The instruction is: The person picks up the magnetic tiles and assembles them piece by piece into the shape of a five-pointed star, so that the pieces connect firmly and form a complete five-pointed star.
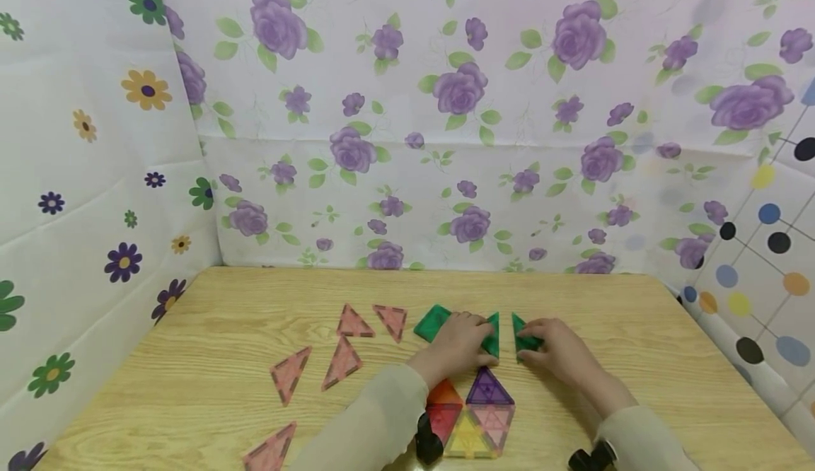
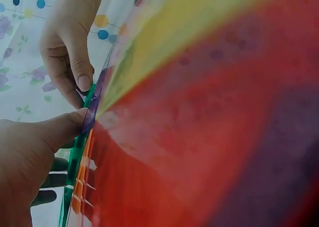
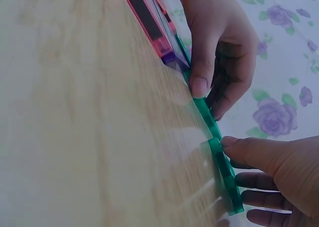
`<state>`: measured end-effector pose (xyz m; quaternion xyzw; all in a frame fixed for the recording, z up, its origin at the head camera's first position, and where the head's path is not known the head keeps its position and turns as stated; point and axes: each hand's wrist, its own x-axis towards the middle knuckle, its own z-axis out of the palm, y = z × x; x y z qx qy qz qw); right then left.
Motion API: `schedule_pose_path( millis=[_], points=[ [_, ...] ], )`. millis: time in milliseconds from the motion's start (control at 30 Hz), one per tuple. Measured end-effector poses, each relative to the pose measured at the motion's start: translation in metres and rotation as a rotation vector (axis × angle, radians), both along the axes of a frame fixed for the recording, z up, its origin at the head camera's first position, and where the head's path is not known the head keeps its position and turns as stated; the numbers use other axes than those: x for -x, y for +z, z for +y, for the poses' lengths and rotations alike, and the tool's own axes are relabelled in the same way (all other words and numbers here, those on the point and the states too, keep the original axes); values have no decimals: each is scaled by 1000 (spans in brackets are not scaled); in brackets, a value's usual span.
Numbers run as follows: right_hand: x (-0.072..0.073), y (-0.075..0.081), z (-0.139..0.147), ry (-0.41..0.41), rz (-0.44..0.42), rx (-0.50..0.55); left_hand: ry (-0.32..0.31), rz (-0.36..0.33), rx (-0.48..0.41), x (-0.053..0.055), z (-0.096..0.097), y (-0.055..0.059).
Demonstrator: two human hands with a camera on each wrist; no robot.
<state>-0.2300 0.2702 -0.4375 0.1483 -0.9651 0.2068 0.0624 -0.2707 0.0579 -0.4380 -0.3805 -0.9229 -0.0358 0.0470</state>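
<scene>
In the head view my left hand (image 1: 457, 342) pinches a green see-through triangle tile (image 1: 493, 338) between thumb and fingers. Facing it across a narrow gap, a second green triangle tile (image 1: 523, 344) is gripped by my right hand (image 1: 563, 352). A green four-sided tile (image 1: 431, 322) lies partly hidden under the left hand. Just below, purple (image 1: 489, 390), pink (image 1: 493, 420), yellow (image 1: 470, 443), red (image 1: 443, 418) and orange (image 1: 446, 392) triangle tiles lie edge to edge. The right wrist view shows the right thumb on the near green tile's edge (image 3: 227, 174).
Several slim pink triangle tiles lie to the left, one (image 1: 290, 374) mid-table and another (image 1: 270, 448) at the front. Two more (image 1: 355, 322) (image 1: 391, 320) lie farther back. Patterned cloth (image 1: 407, 117) closes off the back and sides of the wooden table (image 1: 210, 358).
</scene>
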Motion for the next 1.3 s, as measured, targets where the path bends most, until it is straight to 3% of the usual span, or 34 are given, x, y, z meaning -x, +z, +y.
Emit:
schedule_pose_path(
  millis=[967, 1100, 1300],
  points=[
    [-17, -6, -24, -14, 29, 44, -42, -60, -110, -5, -10, 0],
    [-16, -7, -24, -9, 40, 43, -39, -59, -100, -5, -10, 0],
    [-18, -8, -22, -7, 32, 49, -54, -5, -33, -9, -12, 7]
  ],
)
